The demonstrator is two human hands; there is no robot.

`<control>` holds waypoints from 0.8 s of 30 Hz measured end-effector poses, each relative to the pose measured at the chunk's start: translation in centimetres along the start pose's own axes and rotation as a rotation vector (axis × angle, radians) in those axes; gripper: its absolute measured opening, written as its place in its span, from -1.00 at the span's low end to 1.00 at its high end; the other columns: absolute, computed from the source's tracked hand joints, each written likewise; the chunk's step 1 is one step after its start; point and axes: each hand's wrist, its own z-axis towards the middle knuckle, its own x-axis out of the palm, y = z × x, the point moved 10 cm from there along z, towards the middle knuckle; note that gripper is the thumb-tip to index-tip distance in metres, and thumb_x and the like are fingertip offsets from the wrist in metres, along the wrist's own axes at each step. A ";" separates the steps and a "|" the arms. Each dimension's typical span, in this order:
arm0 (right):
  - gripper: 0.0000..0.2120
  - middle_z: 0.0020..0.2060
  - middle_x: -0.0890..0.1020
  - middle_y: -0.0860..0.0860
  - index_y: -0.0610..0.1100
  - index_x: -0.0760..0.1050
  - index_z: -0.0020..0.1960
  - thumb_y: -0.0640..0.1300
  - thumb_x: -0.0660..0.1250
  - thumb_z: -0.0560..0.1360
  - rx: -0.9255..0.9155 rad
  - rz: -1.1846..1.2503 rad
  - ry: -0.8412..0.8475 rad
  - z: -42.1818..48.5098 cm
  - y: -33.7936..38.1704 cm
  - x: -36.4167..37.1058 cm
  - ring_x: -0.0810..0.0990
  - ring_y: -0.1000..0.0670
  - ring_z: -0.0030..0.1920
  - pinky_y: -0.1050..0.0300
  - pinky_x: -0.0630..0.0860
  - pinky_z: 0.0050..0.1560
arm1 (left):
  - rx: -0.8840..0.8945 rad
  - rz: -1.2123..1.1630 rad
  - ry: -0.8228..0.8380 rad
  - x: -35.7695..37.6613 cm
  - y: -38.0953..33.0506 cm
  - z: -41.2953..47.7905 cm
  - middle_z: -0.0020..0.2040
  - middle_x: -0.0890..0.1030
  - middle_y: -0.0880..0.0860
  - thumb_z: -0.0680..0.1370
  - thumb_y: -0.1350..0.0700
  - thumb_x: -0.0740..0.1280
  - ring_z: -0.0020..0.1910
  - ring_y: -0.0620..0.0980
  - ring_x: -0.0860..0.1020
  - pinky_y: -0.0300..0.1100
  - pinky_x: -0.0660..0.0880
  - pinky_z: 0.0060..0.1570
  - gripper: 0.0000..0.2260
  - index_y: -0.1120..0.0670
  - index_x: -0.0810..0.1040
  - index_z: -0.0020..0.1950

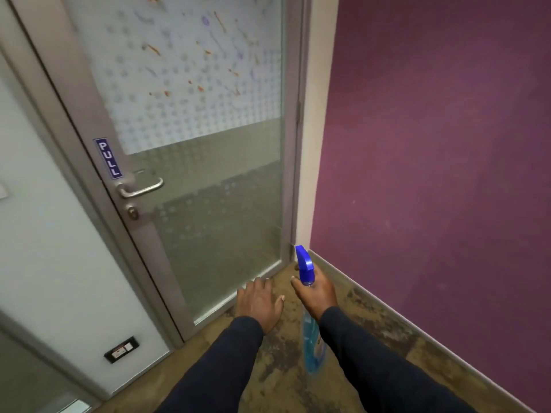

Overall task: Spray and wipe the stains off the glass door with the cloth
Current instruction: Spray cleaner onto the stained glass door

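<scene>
glass door (190, 120) left, wall (432, 144) right

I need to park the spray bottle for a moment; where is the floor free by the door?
Bare carpet lies between the glass door and the purple wall's skirting, beyond the right hand holding the spray bottle. Nothing crowds it; the left hand is empty.

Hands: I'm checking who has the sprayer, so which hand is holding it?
The right hand grips the blue spray bottle by its neck, nozzle toward the glass door. The left hand is empty, fingers spread.
</scene>
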 end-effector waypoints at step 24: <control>-0.88 -0.12 0.70 0.01 0.03 0.57 -0.02 -0.02 0.47 0.49 -0.308 0.044 0.162 23.5 24.1 21.0 0.67 -0.07 -0.03 -0.06 0.60 0.12 | -0.245 0.031 -0.371 -23.2 22.8 21.4 0.47 0.34 0.12 0.63 -0.22 0.03 0.42 0.14 0.32 0.09 0.21 0.41 -0.41 0.09 0.20 0.56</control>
